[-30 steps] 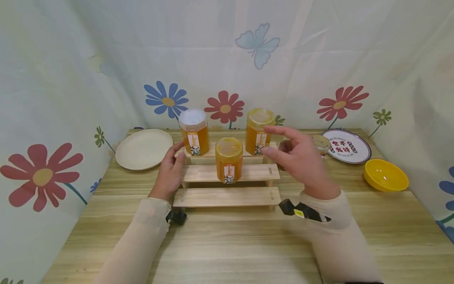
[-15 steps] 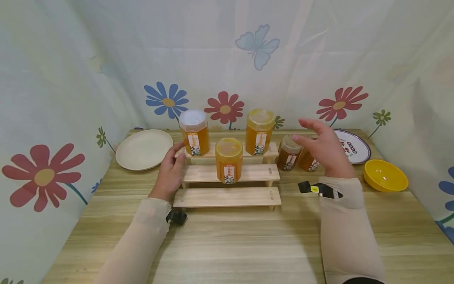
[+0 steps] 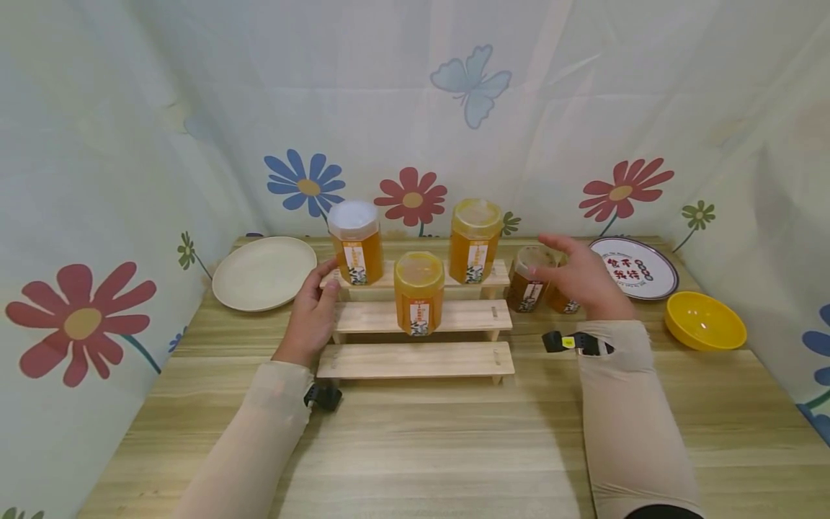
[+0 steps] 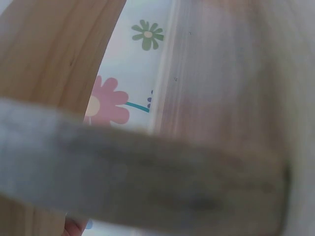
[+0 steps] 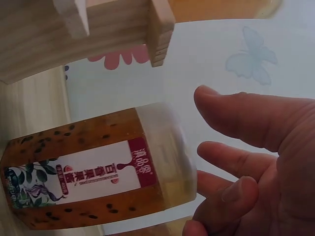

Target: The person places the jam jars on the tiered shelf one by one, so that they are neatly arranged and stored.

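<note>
My left hand (image 3: 310,317) holds the left end of a three-step wooden stand (image 3: 415,360), thumb and fingers at the top step; some fingers are hidden. In the left wrist view, the stand's wood (image 4: 54,54) fills much of the picture. My right hand (image 3: 583,280) is beside a dark jar (image 3: 527,285) on the table, right of the stand. In the right wrist view, that jar (image 5: 83,167) has amber contents with black seeds and a pale lid. My thumb and fingers are spread around the lid end, not closed on it. A second jar (image 3: 563,297) is partly hidden behind the hand.
A honey-coloured jar with a white lid (image 3: 357,245) and one with a yellow lid (image 3: 475,241) stand on the top step. Another yellow-lidded jar (image 3: 419,295) stands on the middle step. A cream plate (image 3: 262,274), a printed plate (image 3: 638,268) and a yellow bowl (image 3: 705,322) lie around.
My right hand has left the top step's right-hand jar, moved right over the table jars, then come slightly back left and down to the dark jar. My left hand has stayed in place.
</note>
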A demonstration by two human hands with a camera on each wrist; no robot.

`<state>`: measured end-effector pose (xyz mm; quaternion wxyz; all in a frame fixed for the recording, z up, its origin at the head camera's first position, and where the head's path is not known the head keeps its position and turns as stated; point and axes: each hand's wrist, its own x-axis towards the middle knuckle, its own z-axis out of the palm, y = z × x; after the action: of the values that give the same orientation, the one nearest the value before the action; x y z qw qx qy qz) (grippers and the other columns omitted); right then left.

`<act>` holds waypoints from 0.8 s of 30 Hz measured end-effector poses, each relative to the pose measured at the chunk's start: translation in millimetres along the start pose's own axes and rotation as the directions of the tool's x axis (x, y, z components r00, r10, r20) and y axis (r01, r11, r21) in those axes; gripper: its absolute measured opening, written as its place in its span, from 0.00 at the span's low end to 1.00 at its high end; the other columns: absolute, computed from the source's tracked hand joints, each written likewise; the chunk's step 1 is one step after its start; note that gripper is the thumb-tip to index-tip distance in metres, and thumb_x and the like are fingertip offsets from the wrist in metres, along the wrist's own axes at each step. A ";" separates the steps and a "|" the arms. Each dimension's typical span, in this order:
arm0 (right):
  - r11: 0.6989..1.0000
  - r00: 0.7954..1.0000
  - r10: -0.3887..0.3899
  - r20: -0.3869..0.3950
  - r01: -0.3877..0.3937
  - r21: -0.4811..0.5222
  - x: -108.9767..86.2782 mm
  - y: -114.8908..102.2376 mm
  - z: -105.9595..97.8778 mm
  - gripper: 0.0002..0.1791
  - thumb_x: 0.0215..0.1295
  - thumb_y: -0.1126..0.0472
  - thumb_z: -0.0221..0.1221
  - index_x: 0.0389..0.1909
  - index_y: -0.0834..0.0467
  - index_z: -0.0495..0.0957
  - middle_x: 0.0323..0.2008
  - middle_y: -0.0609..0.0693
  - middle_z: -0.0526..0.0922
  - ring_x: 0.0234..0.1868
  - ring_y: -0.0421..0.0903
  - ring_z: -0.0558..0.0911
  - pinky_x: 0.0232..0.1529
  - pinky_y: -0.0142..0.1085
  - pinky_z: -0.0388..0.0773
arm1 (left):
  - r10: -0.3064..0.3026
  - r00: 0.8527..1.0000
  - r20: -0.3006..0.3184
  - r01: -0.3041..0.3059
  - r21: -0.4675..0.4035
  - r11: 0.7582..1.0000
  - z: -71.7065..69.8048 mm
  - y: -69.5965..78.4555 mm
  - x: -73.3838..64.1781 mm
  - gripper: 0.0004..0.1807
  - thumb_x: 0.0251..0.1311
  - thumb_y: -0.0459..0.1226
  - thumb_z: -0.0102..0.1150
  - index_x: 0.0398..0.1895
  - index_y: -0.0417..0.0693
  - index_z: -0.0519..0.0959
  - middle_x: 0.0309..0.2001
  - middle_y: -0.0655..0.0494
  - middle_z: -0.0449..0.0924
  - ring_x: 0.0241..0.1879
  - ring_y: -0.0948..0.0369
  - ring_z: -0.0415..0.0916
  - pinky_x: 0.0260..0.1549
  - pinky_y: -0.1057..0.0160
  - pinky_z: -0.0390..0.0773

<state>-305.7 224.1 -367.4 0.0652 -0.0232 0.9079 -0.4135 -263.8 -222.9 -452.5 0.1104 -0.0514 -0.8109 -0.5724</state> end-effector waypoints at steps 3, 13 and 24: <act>0.999 1.000 -0.005 -0.012 0.004 -0.040 1.2 -0.1 2.0 0.44 0.71 0.48 0.69 0.83 0.48 0.61 0.82 0.58 0.58 0.81 0.64 0.57 0.75 0.66 0.56 | 0.000 1.000 0.003 0.000 -0.004 1.000 0.0 -0.6 0.4 0.27 0.85 0.49 0.40 0.82 0.57 0.61 0.63 0.44 0.72 0.46 0.55 0.68 0.45 0.62 0.70; 0.999 1.000 -0.016 -0.009 0.015 -0.039 4.9 2.7 8.8 0.43 0.72 0.53 0.67 0.84 0.50 0.59 0.82 0.61 0.58 0.80 0.64 0.59 0.76 0.65 0.57 | 0.007 1.000 0.000 -0.007 -0.004 1.000 0.2 -0.1 -0.4 0.28 0.85 0.50 0.41 0.82 0.56 0.61 0.71 0.43 0.69 0.49 0.53 0.69 0.49 0.58 0.70; 0.998 1.000 -0.014 0.028 0.015 -0.060 3.7 1.6 6.7 0.47 0.70 0.53 0.69 0.84 0.55 0.56 0.81 0.64 0.58 0.77 0.66 0.61 0.75 0.65 0.59 | -0.047 0.999 0.011 0.047 0.020 0.999 -0.1 1.4 0.8 0.27 0.86 0.43 0.37 0.84 0.52 0.58 0.69 0.41 0.69 0.48 0.54 0.68 0.46 0.63 0.69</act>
<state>-308.5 219.8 -373.3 0.0742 -0.0376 0.9187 -0.3860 -264.3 -222.5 -451.0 0.0928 -0.0345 -0.8182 -0.5664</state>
